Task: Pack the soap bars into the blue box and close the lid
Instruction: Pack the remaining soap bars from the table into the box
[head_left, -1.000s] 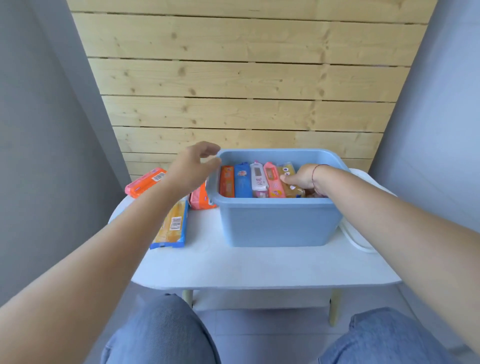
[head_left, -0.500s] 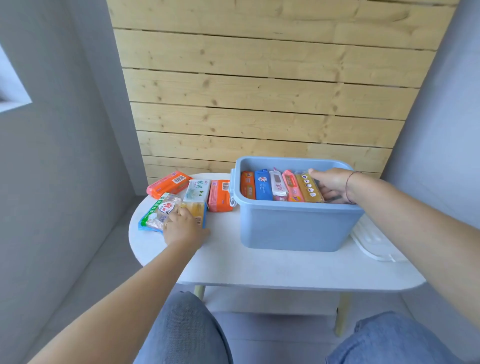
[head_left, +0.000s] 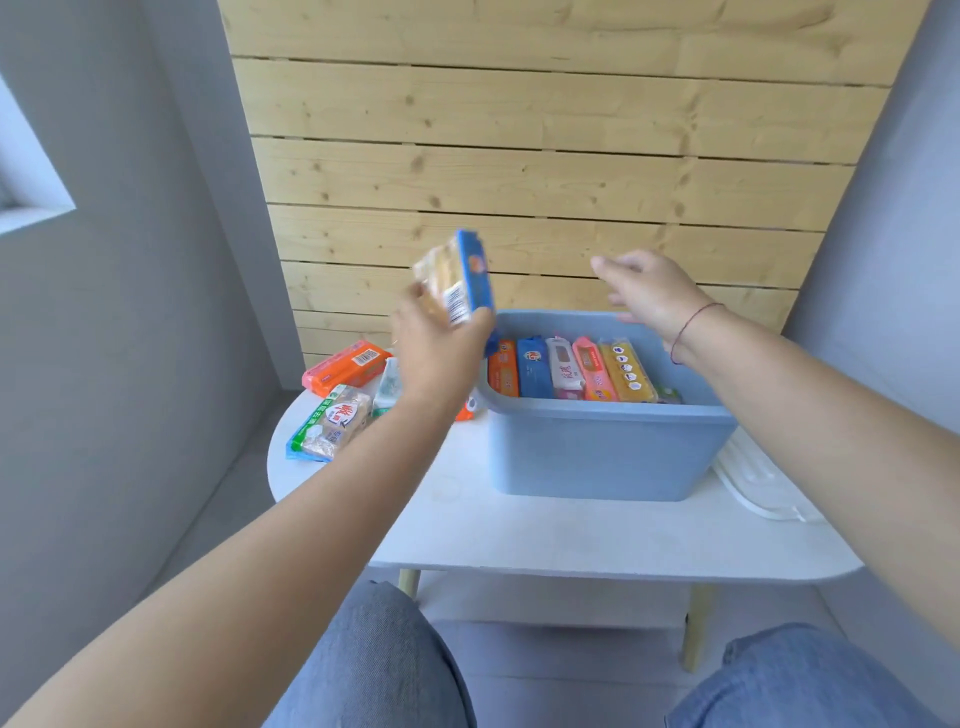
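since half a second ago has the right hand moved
Yes. The right hand has lifted out of the blue box, where it rested on the packed bars, and now hovers open above its far rim.

The blue box stands open on the bench, five wrapped soap bars upright on edge in a row inside. Another yellow bar with a blue edge is held tilted above the box's left rim. More bars lie left of it (one orange). The white lid lies on the right.
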